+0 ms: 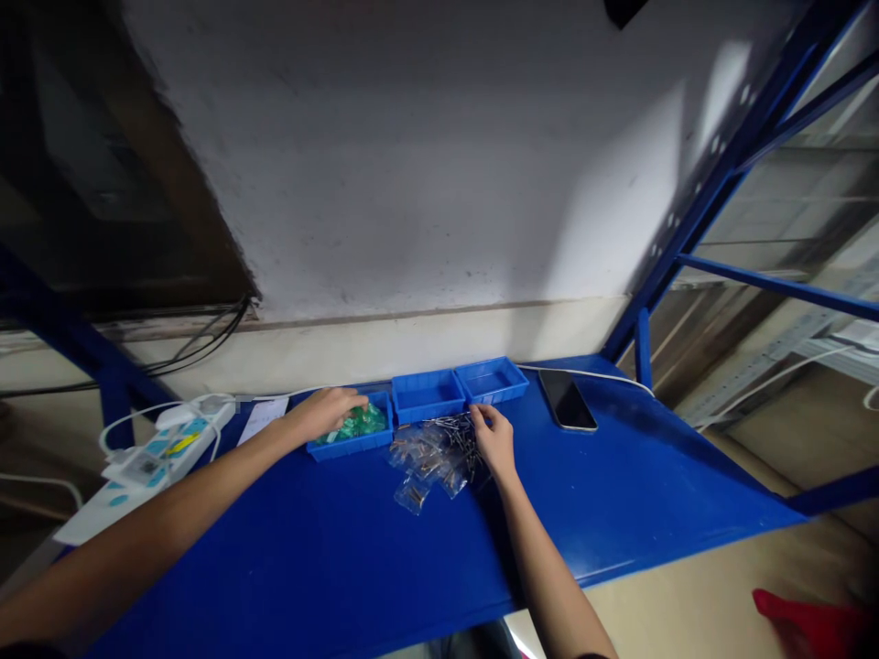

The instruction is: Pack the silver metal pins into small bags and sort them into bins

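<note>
My left hand reaches over the left blue bin, fingers bent and drawn together at the small green plastic bags inside it. Whatever its fingertips grip, if anything, is hidden. At the right edge of a pile of dark screws, my right hand has its thumb and fingers curled close together. Anything between those fingertips is too small to make out. Several clear plastic packets with small metal pieces lie against the screws, just left of my right hand.
Two more blue bins, a middle one and a right one, stand along the wall. A phone lies to the right on the blue table. At left are a white power strip with cables and a paper.
</note>
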The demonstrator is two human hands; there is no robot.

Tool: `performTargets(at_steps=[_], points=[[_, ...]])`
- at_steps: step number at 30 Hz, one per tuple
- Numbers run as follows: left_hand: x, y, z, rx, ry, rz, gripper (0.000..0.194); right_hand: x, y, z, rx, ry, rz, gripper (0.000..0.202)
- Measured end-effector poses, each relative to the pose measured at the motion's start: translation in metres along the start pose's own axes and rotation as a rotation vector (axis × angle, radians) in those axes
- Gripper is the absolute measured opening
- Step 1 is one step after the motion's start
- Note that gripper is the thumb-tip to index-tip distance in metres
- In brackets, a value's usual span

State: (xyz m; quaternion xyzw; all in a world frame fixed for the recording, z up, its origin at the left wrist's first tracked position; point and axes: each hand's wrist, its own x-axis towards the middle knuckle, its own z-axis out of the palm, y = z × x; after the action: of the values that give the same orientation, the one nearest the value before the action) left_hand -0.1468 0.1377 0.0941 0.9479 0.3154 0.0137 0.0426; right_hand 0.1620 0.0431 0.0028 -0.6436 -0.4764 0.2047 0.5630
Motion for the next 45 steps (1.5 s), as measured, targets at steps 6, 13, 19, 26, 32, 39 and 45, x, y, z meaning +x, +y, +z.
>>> performTargets(at_steps=[6, 13, 19, 26, 32, 39, 45], points=[[-0.006, 0.010, -0.032, 0.011, 0.069, -0.045, 0.032, -0.001, -0.002, -0.001, 0.031, 0.005, 0.015, 0.038], [0.002, 0.033, -0.062, 0.023, 0.145, -0.050, 0.032, -0.001, -0.005, -0.001, 0.038, -0.001, 0.021, 0.038], [0.019, 0.088, -0.053, 0.039, 0.115, 0.040, 0.039, 0.000, -0.004, -0.003, 0.050, 0.004, 0.046, 0.039], [0.033, 0.144, 0.028, 0.255, 0.182, 0.003, 0.034, 0.000, -0.005, -0.007, 0.059, 0.059, 0.071, 0.039], [0.031, 0.171, 0.088, 0.244, 0.198, 0.009, 0.033, -0.005, -0.012, -0.005, 0.079, 0.103, 0.049, 0.039], [0.035, 0.178, 0.092, 0.069, 0.215, -0.106, 0.031, -0.021, -0.020, 0.010, 0.027, -0.005, -0.060, 0.036], [0.028, 0.166, 0.071, -0.102, 0.078, -0.037, 0.033, -0.028, -0.019, 0.018, -0.101, -0.118, -0.185, 0.029]])
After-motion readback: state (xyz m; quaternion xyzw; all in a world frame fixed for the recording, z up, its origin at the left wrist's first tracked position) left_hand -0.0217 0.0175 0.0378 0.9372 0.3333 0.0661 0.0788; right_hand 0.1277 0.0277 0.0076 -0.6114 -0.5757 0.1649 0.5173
